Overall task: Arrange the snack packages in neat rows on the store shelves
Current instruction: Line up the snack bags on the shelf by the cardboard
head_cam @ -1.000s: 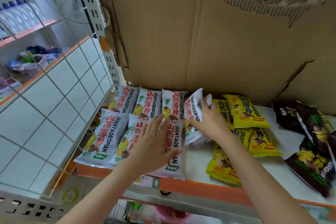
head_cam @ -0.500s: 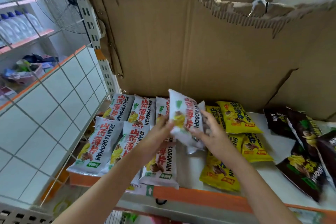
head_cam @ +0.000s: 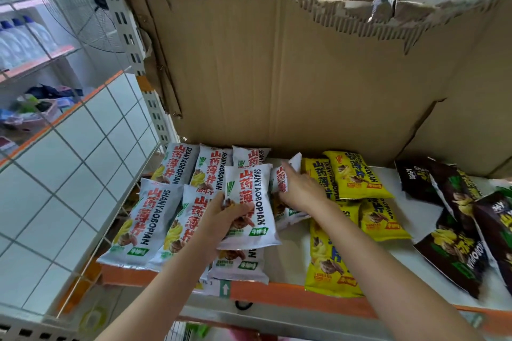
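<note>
My left hand (head_cam: 225,212) grips a white snack package (head_cam: 248,202) by its lower left edge, thumb curled over the front, holding it just above the white packs already laid down in the lower left of the frame. My right hand (head_cam: 300,191) is at the frame's centre, its fingers closed round another white pack (head_cam: 282,178) that stands on edge between the white group and the yellow one; how tight that hold is I can't quite tell.

I'd judge the job roughly half done. The white packs (head_cam: 160,219) lie in two fairly tidy rows on the shelf (head_cam: 293,295), a back row against the cardboard (head_cam: 277,77) and a front row at the orange lip, with the last column towards the centre not yet settled. The yellow packs (head_cam: 357,174), right of centre, overlap and sit askew, and the dark packs (head_cam: 454,232) at the right edge are loosely heaped and tilted, so both groups still want straightening.

Every white pack reads "SHANYAOBOPIAN" in black capitals down one side, beside large red Chinese characters, with a small green tag near the bottom whose words are too small to read. The yellow packs carry the same Latin word with dark blue characters. On the dark packs I can only make out part of the lettering
</note>
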Demonstrator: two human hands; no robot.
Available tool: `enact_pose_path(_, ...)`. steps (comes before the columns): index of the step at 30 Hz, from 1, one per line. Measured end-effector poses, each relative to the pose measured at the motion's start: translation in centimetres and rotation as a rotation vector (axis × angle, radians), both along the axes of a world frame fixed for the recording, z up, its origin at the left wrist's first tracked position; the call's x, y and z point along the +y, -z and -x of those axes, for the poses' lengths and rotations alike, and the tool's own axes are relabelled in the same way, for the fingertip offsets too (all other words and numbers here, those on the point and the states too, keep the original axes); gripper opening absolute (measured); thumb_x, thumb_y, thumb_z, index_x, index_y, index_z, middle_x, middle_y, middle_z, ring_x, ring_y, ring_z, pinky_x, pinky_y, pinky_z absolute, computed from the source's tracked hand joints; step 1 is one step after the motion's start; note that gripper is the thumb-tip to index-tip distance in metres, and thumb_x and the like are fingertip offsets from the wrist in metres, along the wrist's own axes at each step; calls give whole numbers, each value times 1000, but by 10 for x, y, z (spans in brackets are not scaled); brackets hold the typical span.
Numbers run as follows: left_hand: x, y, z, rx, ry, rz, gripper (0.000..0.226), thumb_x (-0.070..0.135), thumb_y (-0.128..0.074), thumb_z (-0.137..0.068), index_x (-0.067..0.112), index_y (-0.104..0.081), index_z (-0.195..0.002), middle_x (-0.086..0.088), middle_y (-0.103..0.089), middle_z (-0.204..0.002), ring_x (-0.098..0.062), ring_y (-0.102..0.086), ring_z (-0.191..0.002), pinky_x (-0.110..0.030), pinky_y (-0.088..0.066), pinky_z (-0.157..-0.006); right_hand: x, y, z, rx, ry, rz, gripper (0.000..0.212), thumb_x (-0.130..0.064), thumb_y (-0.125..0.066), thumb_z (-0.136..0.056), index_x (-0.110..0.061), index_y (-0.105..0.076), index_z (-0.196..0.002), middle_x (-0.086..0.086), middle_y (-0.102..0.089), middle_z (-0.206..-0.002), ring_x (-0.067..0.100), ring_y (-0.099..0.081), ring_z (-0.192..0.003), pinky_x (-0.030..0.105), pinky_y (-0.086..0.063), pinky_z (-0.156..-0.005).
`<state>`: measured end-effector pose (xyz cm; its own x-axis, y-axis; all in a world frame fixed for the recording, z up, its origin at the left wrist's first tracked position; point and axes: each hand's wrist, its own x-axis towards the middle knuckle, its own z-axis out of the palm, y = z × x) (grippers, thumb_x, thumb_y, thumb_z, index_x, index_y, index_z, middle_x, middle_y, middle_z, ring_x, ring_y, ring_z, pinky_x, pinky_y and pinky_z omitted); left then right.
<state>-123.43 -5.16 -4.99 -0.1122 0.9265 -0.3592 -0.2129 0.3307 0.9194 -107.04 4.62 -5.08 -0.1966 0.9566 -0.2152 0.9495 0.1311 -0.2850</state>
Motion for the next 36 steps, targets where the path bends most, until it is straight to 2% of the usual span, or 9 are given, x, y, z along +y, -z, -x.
enact_pose_path(7,-6,4,2,2,7,-41,26,7,-68,-81,5,-55,-104,-10,-71,-84,-27,-68,-77,-31,-52,-64,20,-18,-1,281,102,-133,65,-34,-49,-92,-29,-14,-147,19,-35,-135,39,-49,-112,39,-42,-90)
enact_pose_path(11,-5,5,2,25,6,-49,34,8,-70,-80,2,-53,-109,-13,-71,-90,-29,-68,-81,-35,-53,-69,13,1,10,75,8,-67,58,-32,-32,-99,-23,-4,-149,16,18,-153,42,-5,-141,49,-18,-113)
enact_pose_path(14,-5,6,0,27,7,-33,33,9,-69,-81,3,-53,-109,-12,-72,-90,-26,-69,-80,-31,-52,-63,3,15,14,-101,-20,-24,71,-18,-37,-96,-25,9,-149,11,25,-153,34,14,-142,48,-7,-115)
enact_pose_path(18,-3,5,-2,41,6,-17,29,9,-68,-82,5,-53,-106,-13,-72,-92,-26,-70,-78,-29,-52,-60,11,12,20,-244,-21,0,75,-23,-45,-93,-25,4,-149,12,14,-156,30,8,-143,45,-8,-113)
enact_pose_path(22,-5,0,-3,7,-18,-16,32,8,-68,-81,2,-53,-108,-15,-71,-92,-25,-69,-74,-27,-52,-56,9,-18,6,190,68,3,43,-34,-26,-100,-14,-50,-128,11,-35,-147,28,-28,-135,42,-23,-107)
enact_pose_path(24,-6,-4,-10,35,5,-37,34,9,-65,-84,4,-49,-113,-13,-69,-97,-21,-68,-78,-23,-52,-58,-21,-27,-2,503,98,40,46,-44,-32,-99,-16,-50,-132,5,-46,-141,24,-39,-130,35,-31,-103)
enact_pose_path(30,-22,-7,-30,758,425,-304,51,42,-57,-87,32,-32,-130,7,-47,-121,-2,-48,-106,-19,-43,-86,-91,-10,-12,774,104,87,89,-31,-60,-89,-34,8,-147,-14,-35,-141,8,-47,-115,20,-44,-87)
enact_pose_path(32,-23,2,-23,1171,482,-386,68,57,-47,-86,28,-21,-141,5,-32,-130,-6,-30,-117,-24,-30,-97,-97,-5,-18,654,132,63,85,-33,-53,-93,-36,15,-145,-10,-29,-143,11,-45,-115,15,-44,-80)
enact_pose_path(36,-26,32,-10,1631,645,-436,81,68,-24,-89,9,-32,-144,-7,-32,-150,-25,-25,-141,-45,-21,-115,-108,15,-14,140,-12,-50,68,-50,-30,-95,-35,12,-146,15,-13,-145,32,-39,-123,39,-43,-92)
